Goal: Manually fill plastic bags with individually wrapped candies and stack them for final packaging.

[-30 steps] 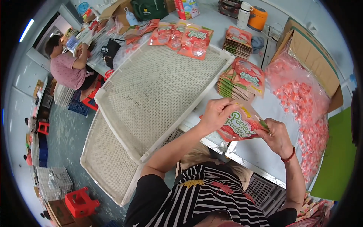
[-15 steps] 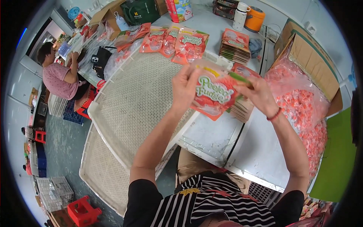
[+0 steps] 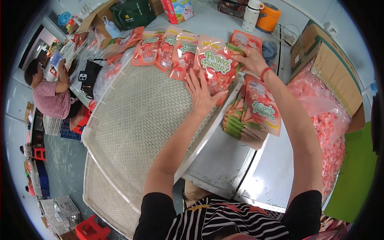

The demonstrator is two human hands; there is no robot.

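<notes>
A pinkish-red candy pouch (image 3: 216, 66) lies at the right end of a row of like pouches (image 3: 185, 54) along the far edge of a white perforated tray (image 3: 140, 116). My right hand (image 3: 253, 61) pinches its upper right corner. My left hand (image 3: 202, 94), fingers spread, rests against its lower left part. To the right of the tray, a stack of pouches (image 3: 260, 106) lies fanned on the table, the top one upside down to me. Behind my right hand is another pouch stack (image 3: 246, 39), partly hidden.
An open carton (image 3: 336, 72) with a plastic bag of red-wrapped candies (image 3: 326, 136) stands at the right. An orange container (image 3: 267, 18) and a white flask (image 3: 252, 16) stand at the back. A second tray (image 3: 108, 188) sits lower left. A co-worker (image 3: 52, 90) sits far left.
The pouch held up between both hands has come down at the end of the row on the tray. My left hand has opened; my right still grips a corner. The view has shifted somewhat.
</notes>
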